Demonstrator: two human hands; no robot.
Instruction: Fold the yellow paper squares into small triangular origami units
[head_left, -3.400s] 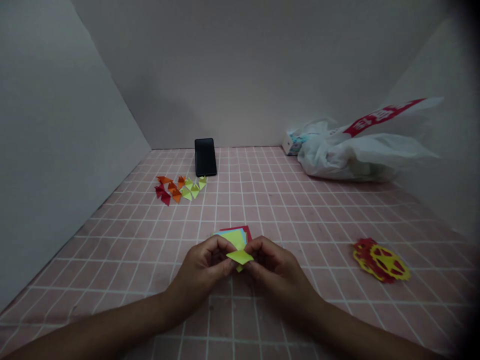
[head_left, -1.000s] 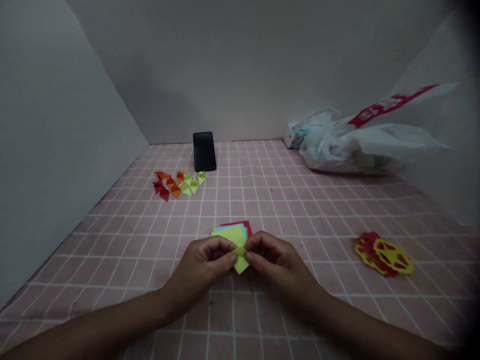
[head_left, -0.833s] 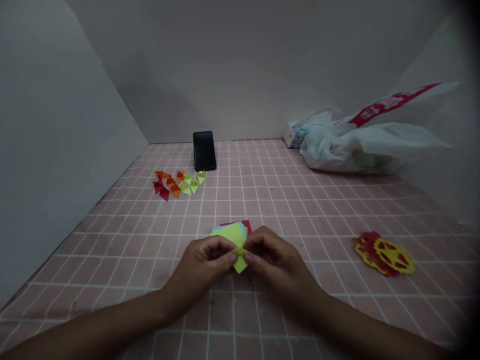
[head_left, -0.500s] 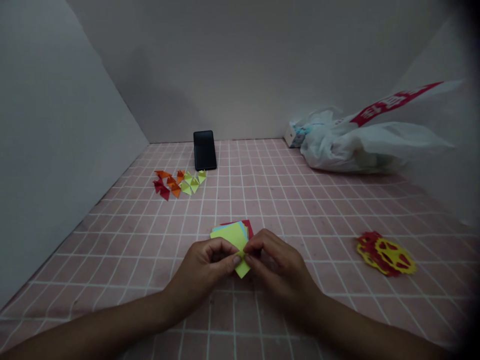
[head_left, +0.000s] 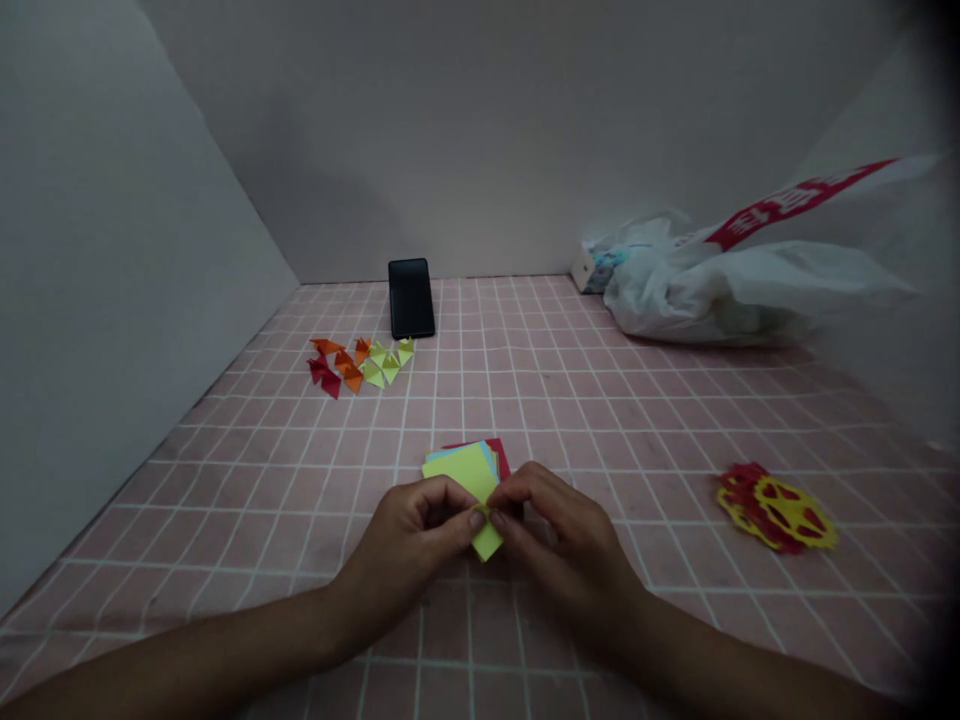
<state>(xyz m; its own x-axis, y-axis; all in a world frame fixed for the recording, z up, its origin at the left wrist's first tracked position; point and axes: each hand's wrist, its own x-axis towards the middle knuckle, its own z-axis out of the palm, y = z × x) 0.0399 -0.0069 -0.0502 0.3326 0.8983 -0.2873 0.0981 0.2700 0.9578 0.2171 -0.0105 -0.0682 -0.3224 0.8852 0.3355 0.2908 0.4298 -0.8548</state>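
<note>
Between the fingertips of both hands is a small piece of yellow-green paper [head_left: 487,543], its pointed lower end sticking out toward me. My left hand [head_left: 412,530] pinches it from the left with thumb and forefinger. From the right, the thumb and forefinger of my right hand [head_left: 566,530] meet at nearly the same spot. Fingers cover the paper's upper part, so its folds are hard to make out. Just behind the hands lies a stack of square coloured paper [head_left: 461,467], yellow-green on top, with blue and red edges showing beneath.
Small folded red, orange and pale yellow paper pieces [head_left: 352,375] lie in a group at left. Behind them a black phone [head_left: 411,298] leans. Red and yellow cut-out shapes [head_left: 787,512] sit at right. A white plastic bag [head_left: 697,295] and a box [head_left: 589,268] are at the back right.
Both hands keep their pinch on the small yellow-green paper, with barely any movement. The whole view has shifted very slightly.
</note>
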